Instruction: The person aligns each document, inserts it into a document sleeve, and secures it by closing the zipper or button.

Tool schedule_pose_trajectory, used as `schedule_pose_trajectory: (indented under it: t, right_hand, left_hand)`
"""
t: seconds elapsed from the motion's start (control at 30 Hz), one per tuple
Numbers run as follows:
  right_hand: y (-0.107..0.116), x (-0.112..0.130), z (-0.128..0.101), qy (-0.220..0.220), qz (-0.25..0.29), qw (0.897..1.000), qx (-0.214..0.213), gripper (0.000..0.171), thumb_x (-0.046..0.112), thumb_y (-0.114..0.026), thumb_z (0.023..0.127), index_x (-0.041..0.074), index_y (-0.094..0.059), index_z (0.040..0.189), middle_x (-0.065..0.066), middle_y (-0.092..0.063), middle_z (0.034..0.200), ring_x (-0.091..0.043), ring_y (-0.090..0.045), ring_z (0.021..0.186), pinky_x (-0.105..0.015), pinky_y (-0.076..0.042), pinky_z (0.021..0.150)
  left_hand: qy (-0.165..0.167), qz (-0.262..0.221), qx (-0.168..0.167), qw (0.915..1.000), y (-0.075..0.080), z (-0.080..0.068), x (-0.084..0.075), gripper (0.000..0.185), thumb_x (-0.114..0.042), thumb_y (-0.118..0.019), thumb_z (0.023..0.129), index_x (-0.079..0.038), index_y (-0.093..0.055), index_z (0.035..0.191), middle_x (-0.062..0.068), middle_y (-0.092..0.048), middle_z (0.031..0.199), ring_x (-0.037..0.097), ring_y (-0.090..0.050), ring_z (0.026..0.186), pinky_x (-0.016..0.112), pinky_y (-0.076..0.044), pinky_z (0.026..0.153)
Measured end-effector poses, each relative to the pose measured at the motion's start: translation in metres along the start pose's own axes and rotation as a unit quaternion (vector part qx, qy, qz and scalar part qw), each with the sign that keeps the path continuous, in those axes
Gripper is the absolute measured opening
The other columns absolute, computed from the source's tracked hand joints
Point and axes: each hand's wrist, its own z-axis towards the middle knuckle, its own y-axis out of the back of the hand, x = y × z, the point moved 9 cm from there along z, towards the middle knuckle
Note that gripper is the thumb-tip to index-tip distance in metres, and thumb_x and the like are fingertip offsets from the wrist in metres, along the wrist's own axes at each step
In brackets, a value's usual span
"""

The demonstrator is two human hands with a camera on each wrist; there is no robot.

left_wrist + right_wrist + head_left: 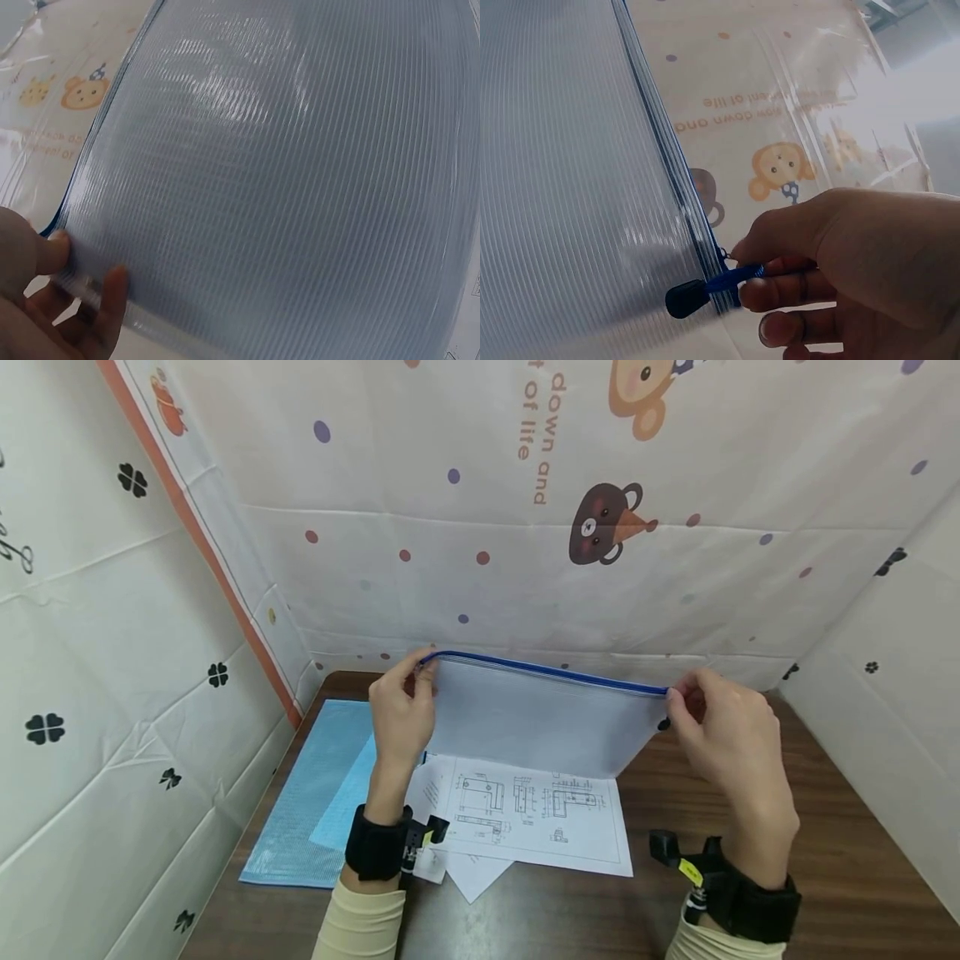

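Note:
A translucent ribbed zipper pouch point(532, 722) stands raised and tilted over the table, its blue zipper edge point(551, 673) on top. My left hand point(405, 714) pinches its upper left corner between thumb and fingers, as the left wrist view shows too. At the other end of the zipper, my right hand point(731, 735) pinches the zipper end by its slider. A blue cord pull with a black tip point(686, 298) hangs beside those fingers in the right wrist view. Below the pouch lies a printed sheet point(525, 843) with technical drawings, its far part hidden behind the pouch.
Light-blue ribbed pouches or sheets point(296, 806) lie on the left of the brown wooden table point(570, 918). Another paper's corner point(476, 877) sticks out under the printed sheet. Patterned white cloth walls point(390, 602) surround the table at the back and sides.

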Motion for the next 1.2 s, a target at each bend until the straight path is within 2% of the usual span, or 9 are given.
schedule_pose_trajectory:
  t: [0.17, 0.27, 0.37, 0.5, 0.67, 0.73, 0.87, 1.03, 1.2]
  right_hand:
    - [0.003, -0.006, -0.001, -0.018, -0.010, 1.000, -0.007, 0.011, 0.010, -0.069, 0.099, 0.001, -0.068, 0.092, -0.010, -0.065, 0.071, -0.021, -0.051, 0.056, -0.032, -0.033, 0.048]
    - [0.004, -0.006, -0.001, -0.017, -0.006, 1.000, -0.017, 0.011, 0.010, -0.069, 0.098, 0.000, -0.068, 0.093, -0.012, -0.066, 0.072, -0.022, -0.052, 0.056, -0.031, -0.034, 0.048]
    - [0.005, -0.006, -0.001, -0.021, 0.002, 0.999, -0.032, 0.012, 0.010, -0.069, 0.098, -0.001, -0.069, 0.093, -0.015, -0.067, 0.074, -0.024, -0.055, 0.058, -0.030, -0.035, 0.049]
    - [0.010, -0.007, -0.001, -0.032, 0.022, 0.997, -0.066, 0.014, 0.010, -0.069, 0.100, -0.003, -0.069, 0.095, -0.019, -0.068, 0.078, -0.029, -0.059, 0.063, -0.021, -0.035, 0.057]
    - [0.021, 0.001, 0.000, -0.016, 0.061, 0.990, -0.130, 0.019, 0.009, -0.069, 0.100, -0.008, -0.067, 0.108, -0.021, -0.066, 0.083, -0.025, -0.055, 0.068, -0.010, -0.032, 0.066]
    - [0.023, 0.006, 0.000, -0.006, 0.076, 0.987, -0.140, 0.020, 0.009, -0.069, 0.101, -0.009, -0.066, 0.111, -0.021, -0.066, 0.085, -0.023, -0.053, 0.069, -0.009, -0.033, 0.067]
    - [0.013, 0.019, 0.002, 0.016, 0.094, 0.991, -0.093, 0.028, 0.010, -0.070, 0.102, -0.006, -0.062, 0.123, -0.017, -0.068, 0.084, -0.020, -0.054, 0.067, -0.010, -0.037, 0.064]
    - [-0.010, 0.037, 0.005, 0.057, 0.099, 0.993, 0.007, 0.066, 0.012, -0.072, 0.102, 0.006, -0.039, 0.159, -0.008, -0.069, 0.082, -0.016, -0.052, 0.060, -0.023, -0.043, 0.057]
    - [-0.024, 0.047, 0.003, 0.079, 0.110, 0.988, 0.068, 0.071, 0.011, -0.069, 0.103, 0.014, -0.035, 0.166, -0.003, -0.073, 0.083, -0.011, -0.057, 0.062, -0.031, -0.050, 0.058]
  left_hand:
    - [-0.005, 0.001, -0.047, 0.9989, 0.009, 0.000, 0.001, 0.022, -0.017, -0.063, 0.108, -0.003, -0.078, 0.118, 0.011, -0.062, 0.072, 0.019, -0.049, 0.058, 0.028, -0.036, 0.053]
    - [-0.007, 0.003, -0.060, 0.9982, 0.011, 0.000, 0.000, 0.022, -0.017, -0.064, 0.108, -0.002, -0.078, 0.116, 0.011, -0.062, 0.071, 0.019, -0.046, 0.057, 0.027, -0.035, 0.053]
    - [-0.008, 0.005, -0.063, 0.9980, 0.011, 0.000, 0.000, 0.022, -0.018, -0.064, 0.108, -0.002, -0.078, 0.116, 0.010, -0.060, 0.068, 0.018, -0.044, 0.054, 0.027, -0.033, 0.051]
    - [-0.009, 0.009, -0.062, 0.9980, 0.012, 0.000, 0.000, 0.022, -0.018, -0.065, 0.108, -0.003, -0.078, 0.116, 0.010, -0.059, 0.067, 0.019, -0.042, 0.053, 0.028, -0.032, 0.051]
    - [0.000, 0.001, -0.060, 0.9982, 0.012, -0.001, -0.001, 0.022, -0.017, -0.065, 0.107, -0.002, -0.078, 0.117, 0.012, -0.069, 0.079, 0.019, -0.047, 0.058, 0.026, -0.036, 0.054]
    - [0.000, -0.007, -0.059, 0.9982, 0.010, -0.002, -0.003, 0.023, -0.018, -0.066, 0.107, -0.001, -0.078, 0.117, 0.013, -0.073, 0.085, 0.019, -0.053, 0.059, 0.024, -0.040, 0.055]
    - [-0.009, -0.034, -0.042, 0.9985, 0.002, -0.004, -0.010, 0.025, -0.020, -0.065, 0.108, -0.001, -0.077, 0.120, 0.014, -0.076, 0.093, 0.020, -0.065, 0.059, 0.021, -0.051, 0.057]
    - [-0.037, -0.060, 0.000, 0.9975, -0.013, -0.009, -0.021, 0.025, -0.020, -0.063, 0.109, -0.004, -0.077, 0.122, 0.014, -0.077, 0.098, 0.018, -0.069, 0.061, 0.024, -0.056, 0.060]
    - [-0.064, -0.085, 0.050, 0.9931, -0.028, -0.011, -0.031, 0.023, -0.018, -0.063, 0.108, -0.005, -0.078, 0.121, 0.010, -0.078, 0.102, 0.015, -0.070, 0.065, 0.027, -0.058, 0.063]
